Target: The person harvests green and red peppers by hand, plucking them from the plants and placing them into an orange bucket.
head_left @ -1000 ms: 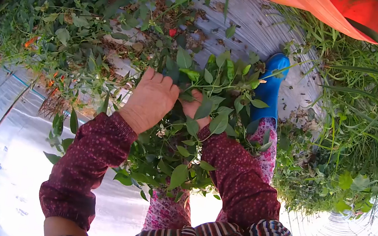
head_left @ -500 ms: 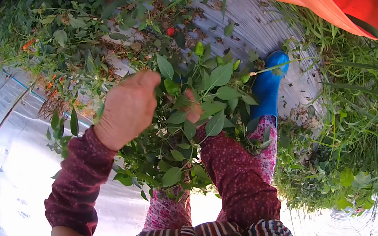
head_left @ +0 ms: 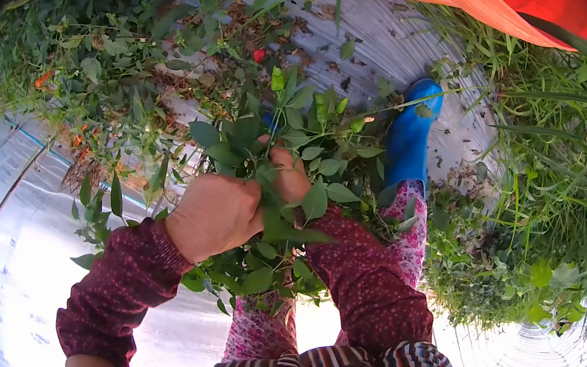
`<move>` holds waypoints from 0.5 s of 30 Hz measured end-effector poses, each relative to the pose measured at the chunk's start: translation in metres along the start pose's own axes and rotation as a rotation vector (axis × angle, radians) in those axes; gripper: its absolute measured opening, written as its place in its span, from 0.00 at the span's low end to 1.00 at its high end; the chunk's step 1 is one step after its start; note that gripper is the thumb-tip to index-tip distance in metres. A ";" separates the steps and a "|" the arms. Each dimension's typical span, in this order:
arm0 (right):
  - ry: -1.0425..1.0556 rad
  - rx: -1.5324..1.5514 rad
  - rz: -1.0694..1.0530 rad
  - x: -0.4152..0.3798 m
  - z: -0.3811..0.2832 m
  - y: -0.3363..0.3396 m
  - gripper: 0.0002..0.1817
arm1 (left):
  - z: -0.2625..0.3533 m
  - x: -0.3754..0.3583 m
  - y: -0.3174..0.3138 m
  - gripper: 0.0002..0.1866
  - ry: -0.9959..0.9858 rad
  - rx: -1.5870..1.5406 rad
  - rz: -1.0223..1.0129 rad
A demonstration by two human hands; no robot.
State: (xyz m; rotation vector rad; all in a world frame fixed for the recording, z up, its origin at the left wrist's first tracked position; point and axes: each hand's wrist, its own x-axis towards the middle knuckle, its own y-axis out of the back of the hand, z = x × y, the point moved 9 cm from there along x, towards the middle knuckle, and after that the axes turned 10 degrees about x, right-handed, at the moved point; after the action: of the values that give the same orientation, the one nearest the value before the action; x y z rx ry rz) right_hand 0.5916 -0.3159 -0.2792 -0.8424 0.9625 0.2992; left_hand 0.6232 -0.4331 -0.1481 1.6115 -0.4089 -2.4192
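Note:
Both hands are in a leafy green plant [head_left: 257, 280] in the middle of the view. My left hand [head_left: 214, 214] is closed, its fingers curled down on leaves and a stem, partly blurred. Just beyond it and to the right, my right hand [head_left: 289, 174] is among the stems, its fingers mostly behind leaves; what it holds is hidden. Green peppers [head_left: 320, 108] stand on the plant above the hands, one more [head_left: 278, 79] a little to the left.
A blue boot [head_left: 412, 136] stands on grey ground sheeting [head_left: 374, 37]. An orange-red object [head_left: 476, 6] lies at the top right. Tall grass [head_left: 562, 139] grows at the right. A red pepper [head_left: 259, 55] and dry leaves lie beyond the plant.
My left hand has moved down and to the right, onto the leaves. My right hand has shifted slightly left, and the leaves around both hands have moved.

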 end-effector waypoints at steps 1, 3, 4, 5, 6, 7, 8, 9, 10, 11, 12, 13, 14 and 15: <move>0.038 -0.018 -0.022 0.000 -0.003 -0.006 0.19 | 0.003 -0.004 0.005 0.12 -0.034 -0.072 0.025; 0.039 -0.354 0.232 -0.006 -0.011 0.012 0.19 | 0.011 -0.011 0.017 0.12 -0.075 -0.146 0.047; 0.040 -0.352 0.237 -0.007 -0.011 0.018 0.19 | 0.017 -0.014 0.017 0.10 -0.062 -0.318 -0.107; 0.112 -0.506 0.190 -0.006 -0.017 0.016 0.19 | 0.022 -0.018 0.011 0.08 -0.046 -0.488 -0.263; 0.184 -0.659 0.140 -0.007 -0.021 0.012 0.20 | 0.016 -0.018 0.007 0.08 -0.045 -0.487 -0.266; 0.260 -0.809 0.087 -0.006 -0.023 0.008 0.20 | -0.005 -0.014 0.010 0.04 0.022 -0.710 -0.149; 0.339 -0.960 0.033 -0.005 -0.027 0.001 0.21 | -0.023 -0.007 0.018 0.03 0.087 -0.929 -0.024; 0.418 -1.113 -0.020 -0.006 -0.028 -0.004 0.22 | -0.036 -0.001 0.027 0.05 0.123 -1.051 0.084; 0.414 -1.112 -0.015 -0.007 -0.028 -0.003 0.22 | -0.047 0.005 0.034 0.07 0.163 -1.176 0.190; 0.355 -1.066 -0.007 -0.006 -0.024 -0.001 0.22 | -0.050 0.018 0.033 0.07 0.166 -1.179 0.184; 0.299 -1.021 -0.003 -0.005 -0.022 -0.001 0.22 | -0.046 0.036 0.048 0.08 0.080 -0.839 0.277; 0.241 -0.972 0.024 -0.007 -0.026 -0.006 0.21 | -0.038 0.052 0.059 0.09 -0.005 -0.494 0.361; 0.242 -0.974 0.023 -0.008 -0.025 -0.007 0.21 | -0.029 0.071 0.050 0.10 -0.061 -0.252 0.351; 0.227 -0.979 0.043 -0.009 -0.024 -0.005 0.20 | -0.019 0.090 0.034 0.12 -0.119 -0.010 0.338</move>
State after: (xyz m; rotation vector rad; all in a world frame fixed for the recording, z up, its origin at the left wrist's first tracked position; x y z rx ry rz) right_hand 0.5749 -0.3356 -0.2760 -1.7747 1.0367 0.7523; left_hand 0.6072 -0.4960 -0.2216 1.2765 -0.6319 -2.2588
